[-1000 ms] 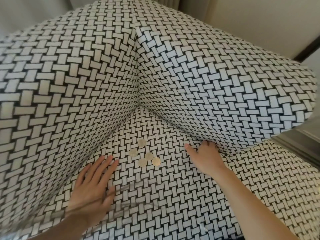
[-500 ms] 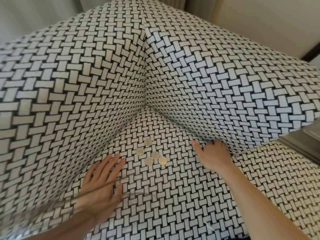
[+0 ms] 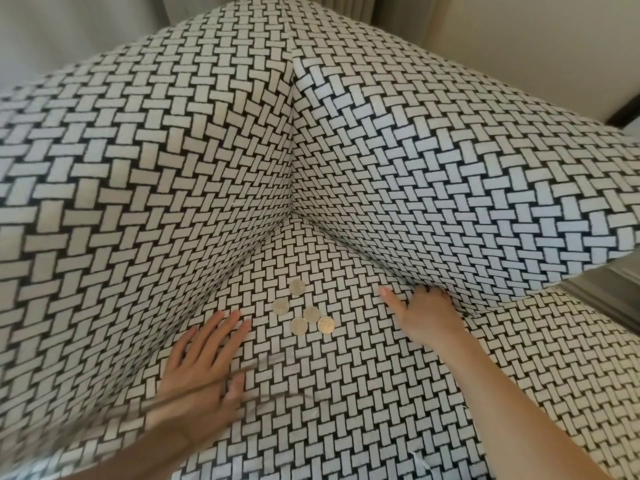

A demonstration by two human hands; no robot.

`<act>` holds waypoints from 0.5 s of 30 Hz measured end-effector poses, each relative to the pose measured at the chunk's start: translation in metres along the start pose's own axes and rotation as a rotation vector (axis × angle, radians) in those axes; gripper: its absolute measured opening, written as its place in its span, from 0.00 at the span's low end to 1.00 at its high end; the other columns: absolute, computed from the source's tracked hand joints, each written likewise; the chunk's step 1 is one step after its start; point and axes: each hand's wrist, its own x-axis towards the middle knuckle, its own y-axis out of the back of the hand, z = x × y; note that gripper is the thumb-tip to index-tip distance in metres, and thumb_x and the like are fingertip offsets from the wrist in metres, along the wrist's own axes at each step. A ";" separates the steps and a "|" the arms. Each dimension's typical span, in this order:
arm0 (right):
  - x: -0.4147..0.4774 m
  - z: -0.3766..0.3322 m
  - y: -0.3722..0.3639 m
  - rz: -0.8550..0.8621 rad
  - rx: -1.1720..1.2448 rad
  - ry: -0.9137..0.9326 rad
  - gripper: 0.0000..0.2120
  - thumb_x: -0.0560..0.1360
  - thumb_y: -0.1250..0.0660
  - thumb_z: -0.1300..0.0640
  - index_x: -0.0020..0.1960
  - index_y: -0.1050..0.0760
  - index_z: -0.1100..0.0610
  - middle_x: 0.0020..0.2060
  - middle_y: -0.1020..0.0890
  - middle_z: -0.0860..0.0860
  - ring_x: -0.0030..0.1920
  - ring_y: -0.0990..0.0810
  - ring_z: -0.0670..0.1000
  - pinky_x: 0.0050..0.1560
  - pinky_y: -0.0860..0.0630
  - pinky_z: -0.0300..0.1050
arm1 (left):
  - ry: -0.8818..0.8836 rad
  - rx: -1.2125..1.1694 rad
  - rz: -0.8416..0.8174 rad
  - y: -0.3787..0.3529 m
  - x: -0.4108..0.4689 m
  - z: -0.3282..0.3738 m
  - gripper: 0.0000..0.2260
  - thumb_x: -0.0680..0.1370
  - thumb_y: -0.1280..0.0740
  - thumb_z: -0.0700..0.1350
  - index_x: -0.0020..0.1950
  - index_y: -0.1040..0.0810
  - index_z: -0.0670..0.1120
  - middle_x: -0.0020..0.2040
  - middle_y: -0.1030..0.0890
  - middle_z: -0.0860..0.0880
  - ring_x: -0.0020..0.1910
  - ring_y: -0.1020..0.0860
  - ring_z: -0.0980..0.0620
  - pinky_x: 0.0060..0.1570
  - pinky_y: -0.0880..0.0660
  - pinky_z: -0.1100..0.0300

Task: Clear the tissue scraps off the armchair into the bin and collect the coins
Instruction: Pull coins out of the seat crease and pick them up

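on armchair (image 3: 346, 393) seat | five coins (image 3: 311, 314) | left hand (image 3: 197, 375) flat | right hand (image 3: 422, 317) at crease

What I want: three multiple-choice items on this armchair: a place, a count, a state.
1. The coins lie: A. on the seat between the left hand and right hand; B. on the armrest; C. in a palm.
2. Coins in view: A. three; B. five; C. eight.
3. The left hand is: A. flat, fingers straight; B. a fist; C. pinching a coin.
Key: A, they rest on the seat; B, five discs count out; A, its fingers show straight.
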 end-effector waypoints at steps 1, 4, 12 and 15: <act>0.002 0.001 0.000 -0.017 0.010 0.003 0.48 0.71 0.61 0.27 0.75 0.47 0.64 0.72 0.39 0.62 0.72 0.42 0.61 0.72 0.42 0.55 | -0.002 0.004 0.000 0.000 0.000 0.000 0.26 0.76 0.48 0.53 0.74 0.41 0.48 0.73 0.38 0.50 0.76 0.54 0.57 0.71 0.53 0.53; 0.007 0.006 -0.003 -0.045 0.082 0.013 0.47 0.70 0.61 0.26 0.76 0.49 0.61 0.74 0.40 0.59 0.74 0.44 0.61 0.72 0.41 0.57 | 0.003 0.032 -0.017 -0.001 -0.002 -0.002 0.26 0.79 0.57 0.55 0.75 0.41 0.48 0.74 0.40 0.50 0.76 0.53 0.55 0.73 0.56 0.55; 0.011 0.023 -0.013 0.042 0.167 0.104 0.36 0.77 0.54 0.34 0.75 0.44 0.58 0.74 0.38 0.56 0.73 0.41 0.57 0.74 0.46 0.52 | 0.016 0.054 -0.025 0.000 -0.003 -0.002 0.26 0.80 0.60 0.57 0.75 0.43 0.49 0.74 0.41 0.51 0.76 0.51 0.55 0.72 0.54 0.54; 0.011 0.022 -0.013 0.039 0.159 0.113 0.34 0.78 0.53 0.37 0.76 0.45 0.59 0.74 0.40 0.56 0.74 0.43 0.57 0.74 0.48 0.52 | 0.018 0.073 -0.030 -0.001 -0.001 -0.004 0.26 0.80 0.59 0.56 0.76 0.45 0.50 0.75 0.41 0.50 0.76 0.52 0.54 0.73 0.56 0.54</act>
